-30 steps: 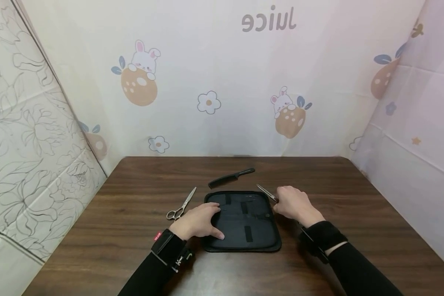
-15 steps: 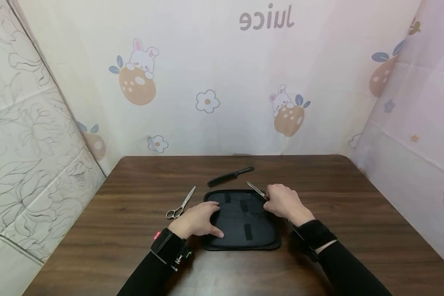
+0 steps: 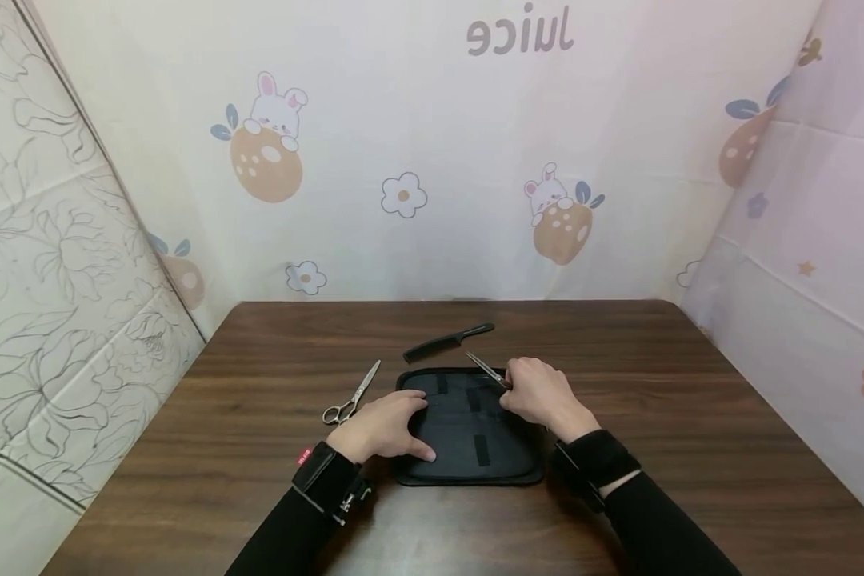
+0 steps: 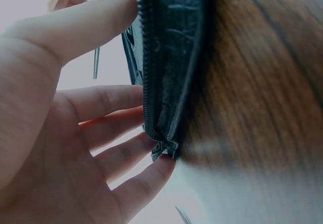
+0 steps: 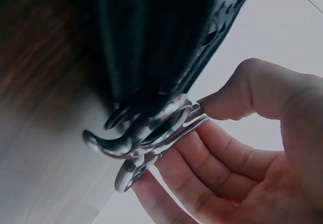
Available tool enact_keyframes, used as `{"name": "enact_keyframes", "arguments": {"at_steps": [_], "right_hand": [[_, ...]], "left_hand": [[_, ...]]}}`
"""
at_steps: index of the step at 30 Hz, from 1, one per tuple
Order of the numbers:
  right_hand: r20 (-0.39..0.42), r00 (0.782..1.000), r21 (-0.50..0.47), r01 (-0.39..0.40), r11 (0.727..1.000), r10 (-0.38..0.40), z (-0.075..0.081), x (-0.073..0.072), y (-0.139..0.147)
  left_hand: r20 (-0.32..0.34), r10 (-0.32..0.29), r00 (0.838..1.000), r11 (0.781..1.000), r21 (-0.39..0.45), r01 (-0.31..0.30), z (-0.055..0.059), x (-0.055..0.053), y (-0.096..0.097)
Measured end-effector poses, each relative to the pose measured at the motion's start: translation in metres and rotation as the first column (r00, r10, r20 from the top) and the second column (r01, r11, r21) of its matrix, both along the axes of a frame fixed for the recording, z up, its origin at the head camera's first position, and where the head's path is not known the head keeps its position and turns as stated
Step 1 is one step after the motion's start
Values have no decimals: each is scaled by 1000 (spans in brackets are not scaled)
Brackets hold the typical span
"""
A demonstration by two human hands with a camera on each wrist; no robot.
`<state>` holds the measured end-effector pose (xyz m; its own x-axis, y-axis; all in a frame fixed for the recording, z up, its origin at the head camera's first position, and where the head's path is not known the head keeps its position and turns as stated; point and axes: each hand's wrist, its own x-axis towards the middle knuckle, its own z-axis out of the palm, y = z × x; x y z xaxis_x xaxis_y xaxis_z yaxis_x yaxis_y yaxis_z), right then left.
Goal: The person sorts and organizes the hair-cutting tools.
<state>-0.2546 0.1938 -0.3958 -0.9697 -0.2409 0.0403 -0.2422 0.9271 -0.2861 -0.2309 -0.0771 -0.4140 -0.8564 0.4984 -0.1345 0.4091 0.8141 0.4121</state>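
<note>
Silver scissors [image 3: 484, 368] are pinched between the thumb and fingers of the right hand [image 3: 540, 394], with the blades pointed forward and to the left of that hand. Their finger rings are seen close to the thumb tip from the right wrist, near the edge of a black zip case [image 3: 450, 452]. Whether the case is touched by the metal cannot be made out for certain, as that view is dim and blurred. The case is set flat between the two hands, and dark strips are shown on its upper face. Its left side is touched by the left hand [image 3: 383, 428], which is spread wide, the thumb laid apart from the outstretched fingers. Just beyond the left hand, on its outer side, a second pair of scissors [image 3: 361, 394] is laid on the wooden table [image 3: 223, 456], tips pointed away from the person. A black comb [image 3: 439, 347] is placed farther forward, between the hands and past the case.
</note>
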Motion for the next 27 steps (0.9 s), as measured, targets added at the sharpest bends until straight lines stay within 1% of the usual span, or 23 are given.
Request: {"name": "enact_keyframes", "arguments": {"at_steps": [5,12,16,20,27], "right_hand": [[8,1000,-10,-3,1000,3,3,0,-3],[-17,1000,-61,5,998,-6,9,-2,-9],[-4,1000,-82,4,997,-4,11,-1,-13],[6,1000,-98,-2,995,2,10,0,-15],[-13,1000,-135,-30,990,29,7,4,-14]], "left_hand": [[1,-6,1000,1000,1,6,-1,-1,0],[-4,-9,1000,1000,-11,9,0,-2,1],[-1,-14,1000,1000,-20,14,1,-2,1],[2,-20,1000,1000,-16,20,2,-2,2],[7,-16,1000,1000,-23,16,1,-3,3]]}}
